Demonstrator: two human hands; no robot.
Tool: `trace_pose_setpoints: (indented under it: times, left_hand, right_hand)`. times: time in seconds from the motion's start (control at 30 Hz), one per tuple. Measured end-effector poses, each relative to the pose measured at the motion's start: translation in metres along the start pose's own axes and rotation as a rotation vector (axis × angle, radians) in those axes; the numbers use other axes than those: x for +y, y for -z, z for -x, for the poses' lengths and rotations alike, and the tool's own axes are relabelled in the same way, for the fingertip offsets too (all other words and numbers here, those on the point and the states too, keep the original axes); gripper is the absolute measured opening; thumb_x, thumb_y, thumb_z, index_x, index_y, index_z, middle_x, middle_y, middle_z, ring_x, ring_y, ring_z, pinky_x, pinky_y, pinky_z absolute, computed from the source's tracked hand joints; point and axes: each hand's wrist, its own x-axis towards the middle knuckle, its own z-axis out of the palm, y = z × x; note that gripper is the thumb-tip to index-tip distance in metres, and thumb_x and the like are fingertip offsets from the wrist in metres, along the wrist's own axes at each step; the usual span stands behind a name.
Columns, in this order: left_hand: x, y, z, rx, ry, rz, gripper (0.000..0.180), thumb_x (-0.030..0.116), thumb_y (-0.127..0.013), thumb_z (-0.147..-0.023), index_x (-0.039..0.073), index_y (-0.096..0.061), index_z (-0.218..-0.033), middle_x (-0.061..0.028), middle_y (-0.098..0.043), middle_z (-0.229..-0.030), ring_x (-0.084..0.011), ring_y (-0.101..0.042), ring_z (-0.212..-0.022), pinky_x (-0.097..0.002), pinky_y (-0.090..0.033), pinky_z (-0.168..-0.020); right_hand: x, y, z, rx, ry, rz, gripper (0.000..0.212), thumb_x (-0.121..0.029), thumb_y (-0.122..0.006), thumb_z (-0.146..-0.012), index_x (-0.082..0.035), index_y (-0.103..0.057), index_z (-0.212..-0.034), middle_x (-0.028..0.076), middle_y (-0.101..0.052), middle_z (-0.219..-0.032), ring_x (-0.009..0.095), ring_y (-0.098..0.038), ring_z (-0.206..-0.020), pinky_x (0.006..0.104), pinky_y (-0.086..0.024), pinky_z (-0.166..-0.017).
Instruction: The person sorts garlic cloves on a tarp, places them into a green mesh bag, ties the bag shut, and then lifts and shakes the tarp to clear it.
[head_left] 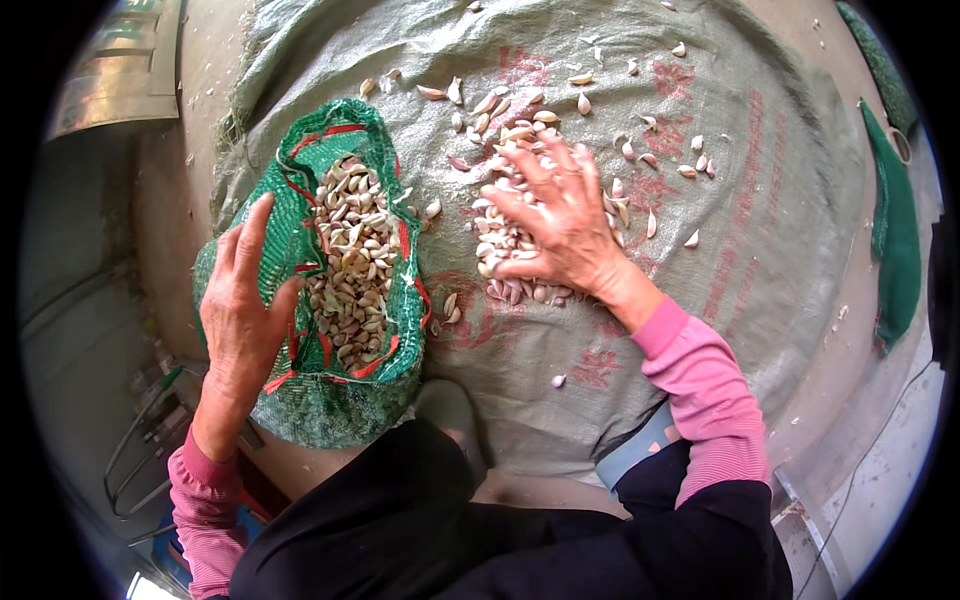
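Observation:
A green mesh bag [250,258] with red drawstring stands at the left, its mouth wide and filled with garlic cloves [352,262]. Against the bag's left side is my left hand [240,310], fingers and thumb spread, holding nothing. To the right, a pile of garlic cloves [505,240] lies on a woven plastic sheet [560,420]. My right hand [565,225] rests over that pile with its fingers spread, covering part of it. What lies under the palm is hidden.
Loose cloves [690,170] are scattered across the sheet's far and right parts. A green cloth or bag [893,235] lies at the right edge. A metal panel [125,62] stands at the far left. My shoes [450,418] are at the sheet's near edge.

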Motion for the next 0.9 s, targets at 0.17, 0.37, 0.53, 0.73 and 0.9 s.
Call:
trace_pose_setpoints:
  times: [0.17,0.37,0.53,0.73,0.9]
  left_hand:
    - [0.021,0.004,0.009,0.142,-0.745,-0.219,0.059,0.005,-0.071,-0.071,0.013,-0.060,-0.128,-0.0154,-0.052,-0.139,-0.0361,-0.044,-0.137,-0.0527,-0.036,-0.111]
    - [0.021,-0.011,-0.012,-0.525,-0.730,-0.368,0.038,0.037,-0.072,-0.079,0.006,-0.062,-0.097,-0.0117,-0.064,-0.090,-0.0296,-0.060,-0.111,-0.0575,-0.018,-0.121]
    - [0.023,0.011,-0.005,-0.618,-0.677,-0.365,0.068,0.069,-0.055,-0.085,0.003,-0.060,-0.100,-0.0120,-0.053,-0.054,-0.0350,-0.063,-0.069,-0.0550,-0.030,-0.114]
    - [0.033,0.022,0.024,-0.767,-0.614,-0.348,0.058,0.055,-0.063,-0.085,0.006,-0.062,-0.114,-0.0107,-0.055,-0.053,-0.0343,-0.063,-0.058,-0.0480,-0.046,-0.080]
    - [0.048,0.028,0.028,-0.881,-0.604,-0.473,0.030,0.012,-0.063,-0.078,0.013,-0.068,-0.108,-0.0070,-0.057,-0.059,-0.0267,-0.063,-0.059,-0.0410,-0.045,-0.054]
  right_hand:
    - [-0.004,-0.002,-0.015,0.031,0.188,-0.003,0.041,-0.036,-0.076,-0.071,-0.020,-0.067,-0.108,0.004,-0.057,-0.126,0.028,-0.053,-0.117,0.0438,-0.049,-0.087]
    - [0.016,0.014,-0.022,0.122,-0.042,-0.228,0.027,-0.011,-0.077,-0.073,-0.014,-0.070,-0.099,0.006,-0.063,-0.096,0.022,-0.066,-0.081,0.0334,-0.057,-0.066]
    - [-0.010,0.045,-0.042,0.239,-0.201,-0.620,0.020,-0.010,-0.075,-0.076,-0.011,-0.072,-0.096,0.007,-0.065,-0.090,0.021,-0.068,-0.077,0.0328,-0.058,-0.068]
    - [-0.134,0.015,-0.102,-0.067,0.311,-0.472,0.012,-0.013,-0.067,-0.076,-0.007,-0.066,-0.086,0.013,-0.058,-0.085,0.028,-0.065,-0.076,0.0362,-0.057,-0.065]
    - [-0.205,-0.055,-0.108,-0.096,0.203,-0.096,0.018,-0.019,-0.065,-0.076,-0.010,-0.074,-0.089,0.008,-0.063,-0.086,0.022,-0.064,-0.085,0.0424,-0.049,-0.085]
